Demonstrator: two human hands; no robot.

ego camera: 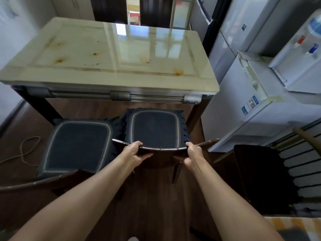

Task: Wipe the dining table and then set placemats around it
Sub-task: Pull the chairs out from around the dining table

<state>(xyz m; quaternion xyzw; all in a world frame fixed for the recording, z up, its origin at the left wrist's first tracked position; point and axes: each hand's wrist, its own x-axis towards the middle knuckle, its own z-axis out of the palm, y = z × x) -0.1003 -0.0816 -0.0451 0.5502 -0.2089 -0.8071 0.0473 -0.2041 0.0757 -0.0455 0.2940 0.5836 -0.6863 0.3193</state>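
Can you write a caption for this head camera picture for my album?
The left hand and right hand grip a chair's backrest before the stained dining table.

Surroundings: seating, appliances, floor clutter.
Centre chair (154, 129), dark wood with a navy fringed cushion, just toward 6 o'clock; second chair (76, 145) like it at 8 o'clock, cushions touching. Looped cord (26, 150) on the dark wood floor (156, 206), 9 o'clock. Tall grey fridge (243, 32) at 1 o'clock; water dispenser (298, 54) at 2 o'clock, standing on a low white fridge (260, 108) at 3 o'clock. Black chair (264, 180) at 4 o'clock. Striped rug (295, 226) at 5 o'clock. Doorway (133, 13) at 12 o'clock.
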